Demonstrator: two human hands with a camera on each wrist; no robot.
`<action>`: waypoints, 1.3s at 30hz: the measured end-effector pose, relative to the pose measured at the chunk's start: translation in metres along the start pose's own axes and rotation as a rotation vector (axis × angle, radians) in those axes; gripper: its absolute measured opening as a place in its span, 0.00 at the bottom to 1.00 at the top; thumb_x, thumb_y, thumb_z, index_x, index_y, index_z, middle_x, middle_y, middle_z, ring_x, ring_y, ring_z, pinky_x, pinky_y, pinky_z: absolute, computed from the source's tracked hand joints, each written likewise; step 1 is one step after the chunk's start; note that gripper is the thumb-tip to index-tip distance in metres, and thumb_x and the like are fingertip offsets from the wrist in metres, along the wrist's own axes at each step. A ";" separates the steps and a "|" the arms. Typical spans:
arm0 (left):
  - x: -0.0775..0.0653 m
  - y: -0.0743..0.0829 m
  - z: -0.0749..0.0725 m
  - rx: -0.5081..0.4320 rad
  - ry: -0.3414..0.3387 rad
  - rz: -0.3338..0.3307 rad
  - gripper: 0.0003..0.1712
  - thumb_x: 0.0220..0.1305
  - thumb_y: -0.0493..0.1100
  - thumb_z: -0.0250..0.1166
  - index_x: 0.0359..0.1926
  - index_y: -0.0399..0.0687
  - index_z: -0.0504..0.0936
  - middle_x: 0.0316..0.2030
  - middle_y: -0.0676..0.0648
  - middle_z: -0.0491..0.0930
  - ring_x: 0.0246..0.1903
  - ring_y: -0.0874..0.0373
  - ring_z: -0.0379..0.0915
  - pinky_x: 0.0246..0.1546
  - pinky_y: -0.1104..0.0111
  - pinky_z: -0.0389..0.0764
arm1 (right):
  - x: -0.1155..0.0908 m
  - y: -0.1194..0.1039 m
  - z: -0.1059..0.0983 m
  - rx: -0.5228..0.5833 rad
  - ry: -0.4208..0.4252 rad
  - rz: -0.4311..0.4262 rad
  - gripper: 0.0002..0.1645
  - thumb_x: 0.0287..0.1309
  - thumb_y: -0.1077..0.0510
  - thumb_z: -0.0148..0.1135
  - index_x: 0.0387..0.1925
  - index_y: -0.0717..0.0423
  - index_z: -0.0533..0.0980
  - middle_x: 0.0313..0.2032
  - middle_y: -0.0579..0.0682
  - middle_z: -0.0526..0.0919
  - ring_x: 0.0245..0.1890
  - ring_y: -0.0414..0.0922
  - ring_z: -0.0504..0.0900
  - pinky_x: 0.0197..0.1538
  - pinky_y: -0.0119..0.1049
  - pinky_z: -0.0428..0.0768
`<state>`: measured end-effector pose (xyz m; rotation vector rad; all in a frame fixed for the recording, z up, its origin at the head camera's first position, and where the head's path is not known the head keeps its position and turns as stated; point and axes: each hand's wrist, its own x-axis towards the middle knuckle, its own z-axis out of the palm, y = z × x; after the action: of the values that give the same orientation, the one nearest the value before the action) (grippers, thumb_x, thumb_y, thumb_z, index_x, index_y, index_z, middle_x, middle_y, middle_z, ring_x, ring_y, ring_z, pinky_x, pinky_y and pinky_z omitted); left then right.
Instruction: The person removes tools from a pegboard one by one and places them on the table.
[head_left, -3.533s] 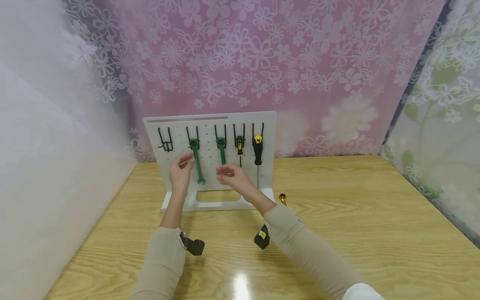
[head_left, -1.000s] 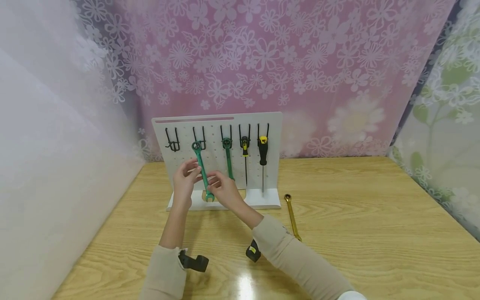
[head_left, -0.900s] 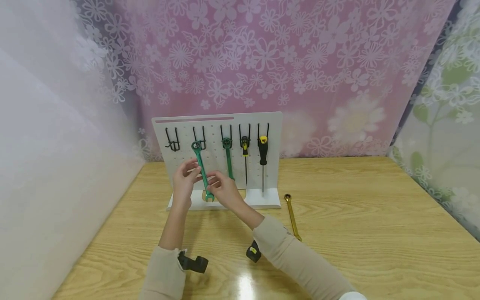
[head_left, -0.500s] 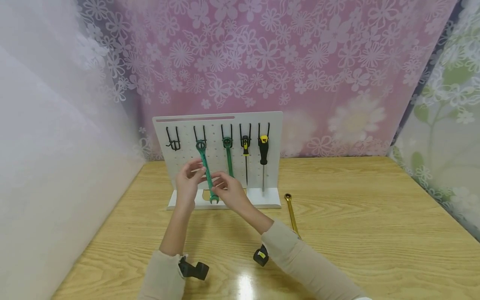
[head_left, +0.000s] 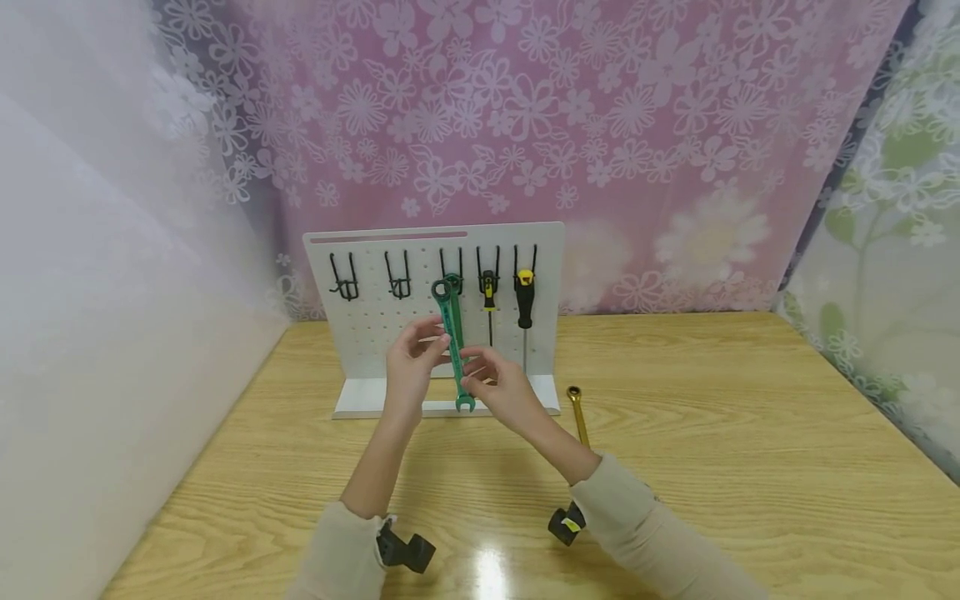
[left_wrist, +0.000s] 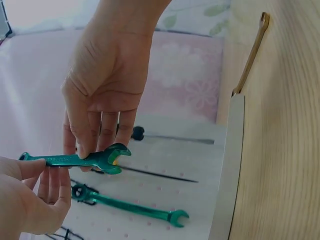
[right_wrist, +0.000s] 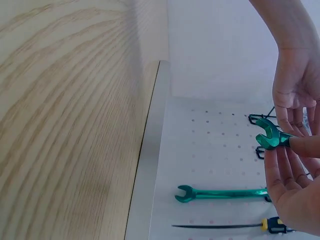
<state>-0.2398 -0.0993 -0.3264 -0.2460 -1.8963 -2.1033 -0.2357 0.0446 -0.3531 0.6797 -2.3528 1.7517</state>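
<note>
Both hands hold a green combination wrench [head_left: 453,346] in front of the pegboard, its ring end up and its open end down. My left hand [head_left: 411,367] pinches the upper part of the shank. Lower down, my right hand [head_left: 510,393] has thumb and fingers on the shank near the open end, as the right wrist view also shows. Behind it a second green wrench [left_wrist: 135,206] hangs on the third hook, partly covered in the head view. To its right hang a small yellow-black screwdriver [head_left: 489,292] and a larger black one with a yellow top [head_left: 525,300].
The white pegboard [head_left: 367,342] stands on the wooden table [head_left: 720,400]. Two black double hooks [head_left: 345,288] are at its left. A gold wrench [head_left: 576,410] lies on the table right of the board, partly behind the right forearm.
Both hands have taken the green wrench off the second hook. They have since carried it right, in front of the third hook and the other green wrench.
</note>
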 end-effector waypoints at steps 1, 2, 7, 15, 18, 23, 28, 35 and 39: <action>-0.001 0.000 0.003 -0.001 -0.006 0.001 0.14 0.62 0.33 0.59 0.50 0.37 0.75 0.39 0.45 0.74 0.36 0.54 0.72 0.40 0.61 0.80 | -0.002 -0.001 -0.004 -0.002 0.004 0.008 0.19 0.58 0.67 0.58 0.52 0.57 0.72 0.35 0.48 0.78 0.36 0.45 0.78 0.37 0.38 0.79; -0.001 0.000 0.007 -0.004 -0.012 0.004 0.14 0.62 0.32 0.59 0.49 0.37 0.75 0.39 0.45 0.74 0.37 0.51 0.72 0.40 0.61 0.80 | -0.004 -0.001 -0.007 -0.003 0.008 0.009 0.19 0.58 0.67 0.58 0.52 0.57 0.72 0.35 0.49 0.78 0.36 0.45 0.78 0.37 0.38 0.79; -0.004 -0.003 0.023 -0.025 -0.048 0.016 0.14 0.62 0.32 0.59 0.50 0.36 0.75 0.39 0.44 0.74 0.40 0.41 0.70 0.40 0.62 0.80 | -0.015 -0.003 -0.023 0.008 0.021 0.011 0.19 0.58 0.68 0.57 0.52 0.62 0.72 0.36 0.53 0.79 0.35 0.48 0.79 0.38 0.39 0.79; -0.008 -0.010 0.046 -0.039 -0.090 0.010 0.14 0.62 0.32 0.59 0.49 0.36 0.76 0.38 0.43 0.75 0.35 0.51 0.73 0.38 0.62 0.80 | -0.027 0.008 -0.041 -0.004 0.051 0.031 0.20 0.57 0.69 0.58 0.52 0.61 0.72 0.35 0.53 0.79 0.34 0.48 0.79 0.36 0.37 0.79; -0.009 -0.012 0.054 -0.045 -0.109 0.003 0.14 0.62 0.32 0.59 0.50 0.35 0.75 0.39 0.39 0.74 0.34 0.55 0.72 0.39 0.61 0.80 | -0.032 0.010 -0.048 -0.008 0.062 0.038 0.20 0.56 0.69 0.58 0.52 0.61 0.71 0.35 0.54 0.78 0.34 0.48 0.79 0.36 0.38 0.79; -0.011 -0.014 0.066 -0.043 -0.143 -0.004 0.16 0.61 0.31 0.59 0.51 0.34 0.75 0.40 0.38 0.74 0.33 0.57 0.71 0.40 0.58 0.80 | -0.038 0.014 -0.060 -0.004 0.068 0.043 0.20 0.57 0.70 0.58 0.52 0.62 0.71 0.36 0.56 0.78 0.34 0.50 0.79 0.35 0.40 0.80; -0.020 -0.002 0.078 -0.038 -0.174 -0.029 0.15 0.61 0.28 0.58 0.50 0.31 0.74 0.41 0.34 0.73 0.33 0.57 0.71 0.40 0.58 0.80 | -0.046 0.019 -0.071 0.003 0.071 0.059 0.19 0.57 0.70 0.57 0.52 0.62 0.71 0.36 0.58 0.78 0.34 0.51 0.78 0.37 0.46 0.81; -0.027 -0.001 0.093 -0.057 -0.199 -0.033 0.15 0.61 0.27 0.57 0.50 0.31 0.74 0.41 0.33 0.73 0.33 0.58 0.71 0.38 0.62 0.81 | -0.056 0.023 -0.084 0.000 0.076 0.088 0.20 0.58 0.69 0.57 0.53 0.64 0.70 0.37 0.59 0.77 0.33 0.51 0.78 0.37 0.43 0.81; -0.022 -0.020 0.101 -0.091 -0.209 -0.033 0.16 0.61 0.28 0.58 0.51 0.33 0.75 0.41 0.36 0.74 0.33 0.58 0.71 0.38 0.61 0.81 | -0.061 0.024 -0.091 -0.012 0.083 0.095 0.20 0.58 0.69 0.57 0.53 0.64 0.70 0.36 0.59 0.78 0.33 0.51 0.78 0.38 0.44 0.80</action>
<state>-0.2331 0.0047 -0.3405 -0.4750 -1.9308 -2.2672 -0.2067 0.1517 -0.3674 0.4911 -2.3735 1.7655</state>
